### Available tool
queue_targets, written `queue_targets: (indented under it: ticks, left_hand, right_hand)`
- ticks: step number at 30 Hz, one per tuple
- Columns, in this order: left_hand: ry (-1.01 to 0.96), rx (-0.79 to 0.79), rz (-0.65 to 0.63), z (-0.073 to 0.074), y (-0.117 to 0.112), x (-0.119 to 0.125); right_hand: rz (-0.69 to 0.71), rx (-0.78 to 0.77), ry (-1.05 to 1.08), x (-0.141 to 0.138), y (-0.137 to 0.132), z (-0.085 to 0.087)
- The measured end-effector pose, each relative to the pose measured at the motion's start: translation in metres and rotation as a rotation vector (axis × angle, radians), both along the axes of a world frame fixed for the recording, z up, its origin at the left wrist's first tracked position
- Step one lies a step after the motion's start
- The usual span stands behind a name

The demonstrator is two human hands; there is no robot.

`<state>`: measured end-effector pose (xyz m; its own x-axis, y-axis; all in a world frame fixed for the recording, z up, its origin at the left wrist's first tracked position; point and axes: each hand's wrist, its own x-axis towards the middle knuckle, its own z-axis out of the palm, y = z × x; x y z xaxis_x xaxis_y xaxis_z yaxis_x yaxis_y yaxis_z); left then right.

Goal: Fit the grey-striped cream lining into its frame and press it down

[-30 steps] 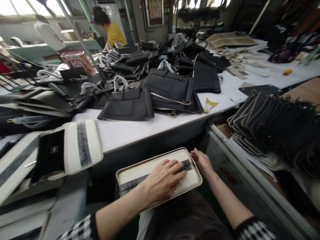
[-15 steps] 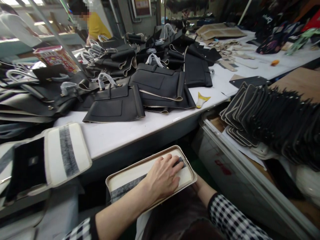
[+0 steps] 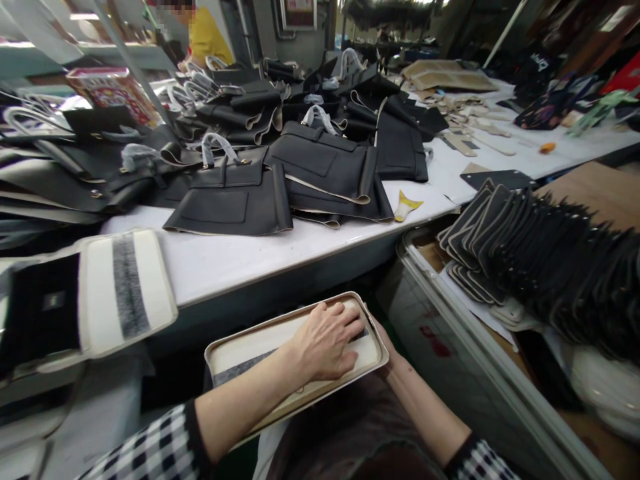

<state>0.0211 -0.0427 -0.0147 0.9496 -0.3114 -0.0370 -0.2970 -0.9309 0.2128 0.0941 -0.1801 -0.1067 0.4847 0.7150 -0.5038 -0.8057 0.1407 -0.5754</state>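
Observation:
Over my lap I have a shallow, tray-shaped bag piece (image 3: 235, 347), slanting up to the right. Inside it is cream with a dark grey strip, and a raised rim runs around its rounded corners. My left hand (image 3: 330, 340) rests inside on its right half, fingers spread and slightly bent against the lining. At the piece's right end, my right hand (image 3: 387, 347) holds it from the outside; most of those fingers are hidden behind the rim.
Black handbag bodies (image 3: 225, 193) with wrapped handles cover the white table (image 3: 210, 267) ahead. A cream-and-black bag piece (image 3: 100, 293) lies at left. Black panels (image 3: 540, 247) stand packed in a bin (image 3: 450, 320) at right. A person in yellow (image 3: 210, 40) is behind the table.
The bag piece has shifted slightly left with both hands. More of my right forearm shows now. My left hand stays inside the piece, and the view has tilted a little.

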Motion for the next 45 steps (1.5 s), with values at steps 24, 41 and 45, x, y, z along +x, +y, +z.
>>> queue_targets:
  ticks: [24, 41, 45]
  left_hand:
    - [-0.086, -0.072, -0.078, -0.012, 0.017, 0.005]
    - [-0.159, -0.146, -0.007, -0.032, 0.019, -0.004]
    - [-0.131, -0.192, -0.028, -0.029, 0.023, 0.001]
  right_hand:
    - [0.107, -0.471, -0.579, -0.003, -0.035, 0.022]
    - [0.275, -0.853, -0.909, 0.002, -0.02, 0.031]
    - [0.298, -0.887, -0.944, 0.005, -0.018, 0.029]
